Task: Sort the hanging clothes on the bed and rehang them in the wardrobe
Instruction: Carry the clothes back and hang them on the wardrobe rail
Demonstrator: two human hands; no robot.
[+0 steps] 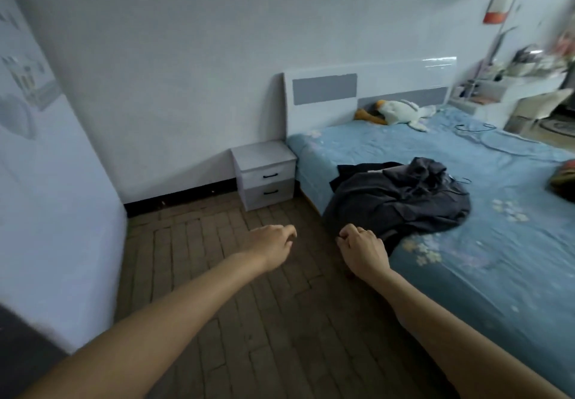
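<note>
Wardrobe: you can't make it out for certain; the pale panel [46, 149] left of the bed may be its side.
Left hand: your left hand [270, 244] hangs over the floor [217, 274], left of the bed's near corner, fingers loosely curled and holding nothing.
Right hand: your right hand [362, 250] is at the bed's edge, fingers curled loosely, nothing gripped that you can see; it sits just short of the clothes, possibly brushing the overhanging hem.
Clothes: the dark pile of clothes [401, 199] lies on the bed [466, 274] near its left edge, spilling slightly over the side, a thin hanger hook [463, 179] showing at its far right.
Key relation: from your hands the pile lies ahead and to the right; your right hand is clearly the nearer one.
Next move, as a judgement: lead with the right hand, bring the left across to separate garments.
Other things: bedside cabinet [264, 174] left of the bed's head; stuffed toy [401, 112] by the headboard.
</note>
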